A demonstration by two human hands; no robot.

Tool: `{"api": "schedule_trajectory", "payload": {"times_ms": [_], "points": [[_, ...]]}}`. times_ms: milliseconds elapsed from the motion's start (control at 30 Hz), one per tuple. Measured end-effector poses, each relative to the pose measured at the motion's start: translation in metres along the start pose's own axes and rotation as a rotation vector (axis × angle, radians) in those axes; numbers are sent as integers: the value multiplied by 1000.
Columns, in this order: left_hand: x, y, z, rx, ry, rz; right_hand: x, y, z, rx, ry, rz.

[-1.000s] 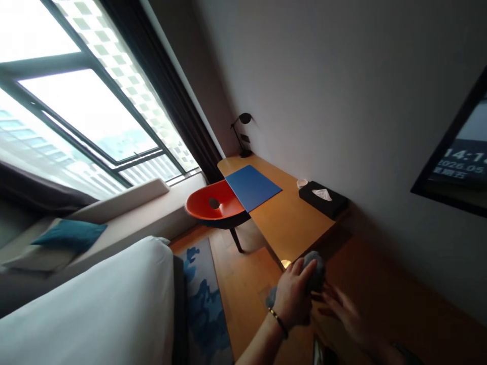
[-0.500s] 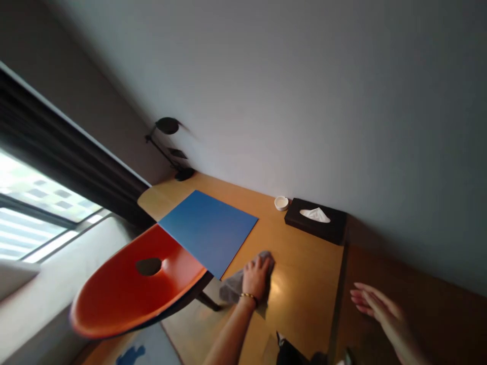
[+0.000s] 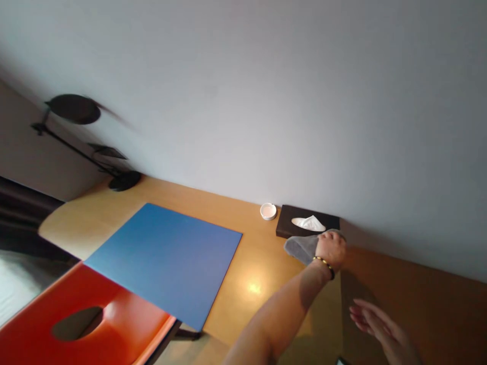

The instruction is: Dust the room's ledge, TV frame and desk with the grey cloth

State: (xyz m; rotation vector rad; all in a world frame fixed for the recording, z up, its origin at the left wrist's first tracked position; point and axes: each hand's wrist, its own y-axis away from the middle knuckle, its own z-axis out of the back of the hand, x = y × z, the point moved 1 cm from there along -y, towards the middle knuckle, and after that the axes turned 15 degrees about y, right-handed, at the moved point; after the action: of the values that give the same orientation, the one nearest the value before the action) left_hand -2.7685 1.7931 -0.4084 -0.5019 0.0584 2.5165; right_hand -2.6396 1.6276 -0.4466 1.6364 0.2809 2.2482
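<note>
We're looking down at a wooden desk set against a pale wall, and the grey cloth is lying on the desktop right in front of the black tissue box, touching or just about touching its near edge. The left hand is pressed down on the right part of that cloth, fingers curled over it and gripping it against the desk, a beaded bracelet at the wrist. The forearm stretches in from the lower middle of the view.

Down at the lower right we see the right hand, spread open with fingers loosely extended, holding nothing and well apart from the cloth; it hovers above the darker wooden surface beside the desk.

Just left of the tissue box sits a small white dish. Further left a blue mat lies flat on the desk, its near corner overhanging an orange chair. A black desk lamp stands at the far left corner.
</note>
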Motion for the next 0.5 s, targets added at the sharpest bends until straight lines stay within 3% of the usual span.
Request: {"api": "schedule_trajectory", "payload": {"times_ms": [67,133,200,267,367,500], "points": [[40,17,6,-40,-18,44,1,-11,-2,-3,26,28],[92,42,25,-67,-55,197,7,-27,-5,-4,77,87],[140,67,48,-30,-73,393,23,-52,-10,11,182,220],[176,90,68,30,-71,530,48,-86,-17,12,339,415],[200,119,81,64,-64,618,90,-149,-34,-44,513,629],[190,128,90,9,-72,629,125,-219,-68,-72,668,766]]}}
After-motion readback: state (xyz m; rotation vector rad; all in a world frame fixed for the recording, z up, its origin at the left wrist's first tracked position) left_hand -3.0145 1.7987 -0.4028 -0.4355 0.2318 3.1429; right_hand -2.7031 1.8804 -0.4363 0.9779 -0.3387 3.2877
